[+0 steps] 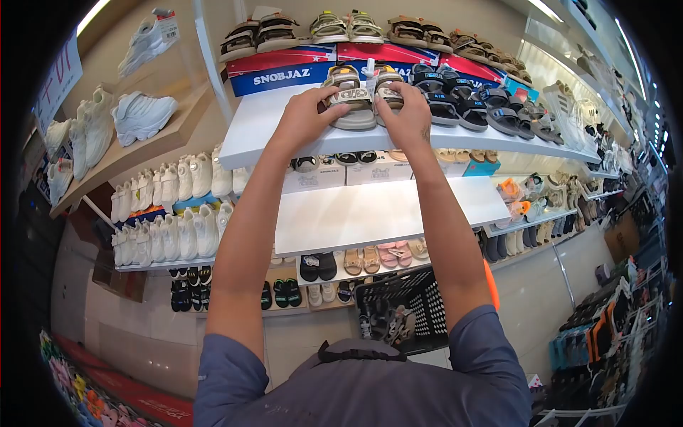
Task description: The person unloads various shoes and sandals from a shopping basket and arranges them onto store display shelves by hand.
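Note:
Both my arms reach forward to a white upper shelf. My left hand is closed around the side of a grey-beige strappy sandal, toe towards me, with a light patterned strap. Its mate, another grey-beige sandal, is gripped by my right hand, thumb near the toe. A white tag stands up between the two sandals. Close to my right hand, black sandals with blue lettering stand on the same shelf.
Behind the sandals, blue and red SNOBJAZ boxes carry more sandals. A lower white shelf juts out beneath my arms. A black basket with shoes inside stands below. White shoes line the left racks.

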Tool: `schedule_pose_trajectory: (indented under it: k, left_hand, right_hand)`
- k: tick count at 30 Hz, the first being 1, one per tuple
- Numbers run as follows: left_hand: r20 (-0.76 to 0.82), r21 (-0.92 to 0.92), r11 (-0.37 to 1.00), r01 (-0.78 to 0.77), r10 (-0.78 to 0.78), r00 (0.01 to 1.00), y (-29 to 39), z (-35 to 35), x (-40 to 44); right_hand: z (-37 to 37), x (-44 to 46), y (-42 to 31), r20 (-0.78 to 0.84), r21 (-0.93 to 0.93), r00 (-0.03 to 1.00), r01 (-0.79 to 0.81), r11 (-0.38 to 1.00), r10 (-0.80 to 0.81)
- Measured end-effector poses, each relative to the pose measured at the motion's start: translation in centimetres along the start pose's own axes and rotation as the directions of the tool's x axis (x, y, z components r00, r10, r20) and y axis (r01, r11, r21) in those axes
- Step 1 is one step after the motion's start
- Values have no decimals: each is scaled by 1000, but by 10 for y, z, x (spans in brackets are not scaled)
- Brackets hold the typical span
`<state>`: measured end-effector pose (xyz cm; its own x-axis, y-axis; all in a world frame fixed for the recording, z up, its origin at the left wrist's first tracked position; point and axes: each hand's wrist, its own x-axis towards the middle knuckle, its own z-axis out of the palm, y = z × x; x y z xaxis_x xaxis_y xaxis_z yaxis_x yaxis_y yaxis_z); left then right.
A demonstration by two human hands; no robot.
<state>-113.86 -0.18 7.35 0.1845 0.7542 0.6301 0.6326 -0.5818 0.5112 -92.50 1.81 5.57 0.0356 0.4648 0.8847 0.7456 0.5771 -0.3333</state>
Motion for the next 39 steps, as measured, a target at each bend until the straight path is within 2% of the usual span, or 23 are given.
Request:
schedule_pose_trajectory:
  k: [4, 9, 13, 19, 23, 25, 26, 28, 29, 31, 33, 35, 36, 37, 39]
  left_hand:
    - [-16, -16, 1000, 10, -10, 1000, 1, 0, -2]
    - [-11, 4, 999, 49, -49, 999, 7, -2, -4]
    - [-36, 0, 998, 56, -56, 998, 9, -2, -6]
    - [-31, -8, 996, 94, -94, 995, 6, -3, -6]
    - [-33, -58, 992, 111, -113, 993, 5, -5, -7]
    - [-116, -81, 996, 44, -54, 992, 5, -3, -9]
    - [-114, -81, 996, 45, -54, 992, 4, -2, -9]
    - [-238, -60, 998, -2, -12, 971, 2, -1, -8]
    - [-236, -58, 998, -2, -12, 972, 4, -2, -10]
    - [-342, -84, 996, 0, -29, 939, 8, -5, -14]
    - [-385, -121, 992, -27, -22, 923, 10, -4, -18]
    - [-591, -245, 946, -213, 28, 806, 2, 2, -22]
    - [-623, -210, 946, -247, 66, 779, 12, 4, -35]
    - [-605, -210, 945, -253, 78, 792, 16, 13, -54]
    - [-532, -248, 944, -218, 55, 845, 17, 42, -105]
  right_hand:
    - [-4, 2, 0, 40, 51, 998, -50, 997, 48]
    - [-8, 2, -3, 93, 191, 995, -46, 980, 29]
    - [-6, 3, -3, 92, 152, 995, -42, 987, 28]
    - [-10, 4, -7, 184, 149, 980, -101, 984, 73]
    - [-7, 2, -1, 108, 176, 994, -11, 984, -8]
    - [-9, -2, 3, 69, 194, 997, 30, 981, -44]
    - [-10, -3, 3, 26, 256, 999, 38, 966, -46]
    - [-15, -10, 5, -74, 362, 995, 84, 929, -61]
    - [-22, -19, 4, -75, 363, 995, 82, 928, -59]
    - [-43, -50, -1, -183, 311, 976, 171, 935, -118]
    - [-60, -99, -3, -178, 303, 980, 146, 942, -95]
    - [-63, -169, 8, -81, 330, 997, 26, 944, 1]
    - [-65, -207, 15, 36, 306, 998, -61, 950, 52]
    - [-67, -250, 23, 154, 273, 982, -152, 950, 112]
    - [-69, -353, 48, 375, 139, 886, -345, 928, 273]
